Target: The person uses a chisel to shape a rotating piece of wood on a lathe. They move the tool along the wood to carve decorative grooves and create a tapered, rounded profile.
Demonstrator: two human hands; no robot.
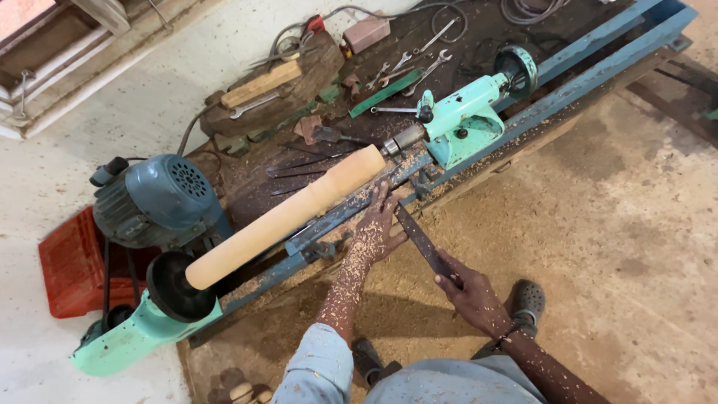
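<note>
Long flat turning chisel (420, 241) laid across the lathe's tool rest (351, 213), just beside the pale wooden cylinder (288, 215) mounted between headstock (173, 288) and tailstock (464, 120). Left hand (380, 232) spread, fingers pressing blade down; right hand (470, 293) wrapped tight round handle end. Steel likely stiff, heavy, sharp-edged, dust-slick: best gripped at handle.

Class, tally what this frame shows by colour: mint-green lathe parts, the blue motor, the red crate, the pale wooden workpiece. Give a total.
Mint-green lathe parts: 2 (headstock, tailstock)
Blue motor: 1
Red crate: 1
Pale wooden workpiece: 1
Total: 5
</note>
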